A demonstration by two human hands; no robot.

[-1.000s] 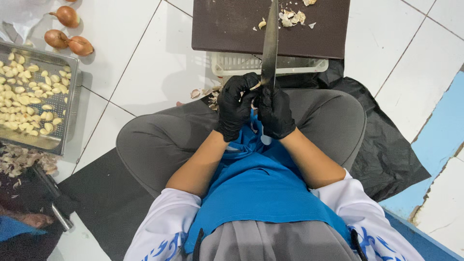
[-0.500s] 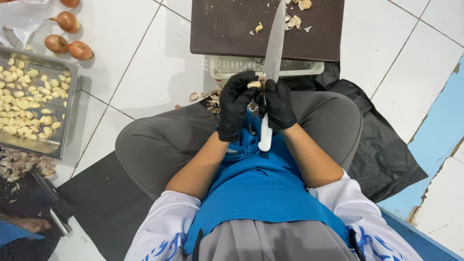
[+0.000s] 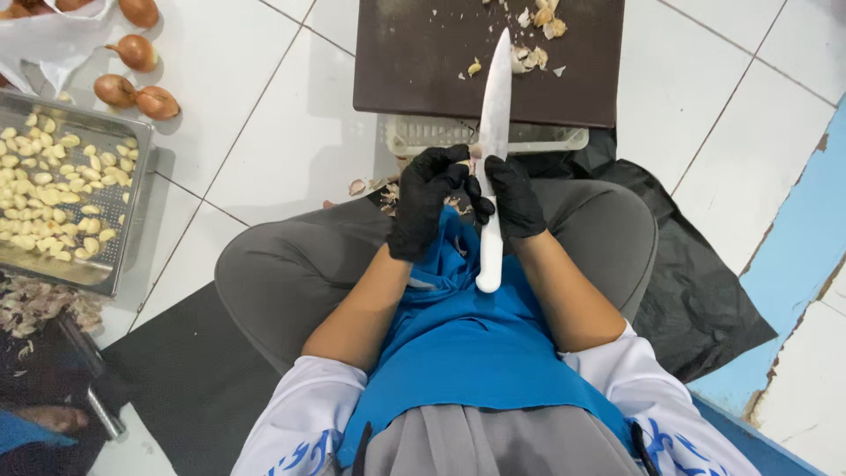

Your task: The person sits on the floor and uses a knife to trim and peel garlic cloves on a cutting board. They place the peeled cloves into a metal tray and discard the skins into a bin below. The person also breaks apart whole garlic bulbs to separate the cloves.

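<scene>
Black-gloved right hand [image 3: 514, 198] is gripping the white-handled knife [image 3: 491, 159], blade pointing at the dark cutting board [image 3: 423, 62]; left hand [image 3: 423, 198] fingers are pinching a garlic clove [image 3: 477, 152] against it

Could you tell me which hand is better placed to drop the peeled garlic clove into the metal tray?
Probably the left hand: it pinches the clove, and the tray lies on its side; the right hand grips the knife.
</scene>
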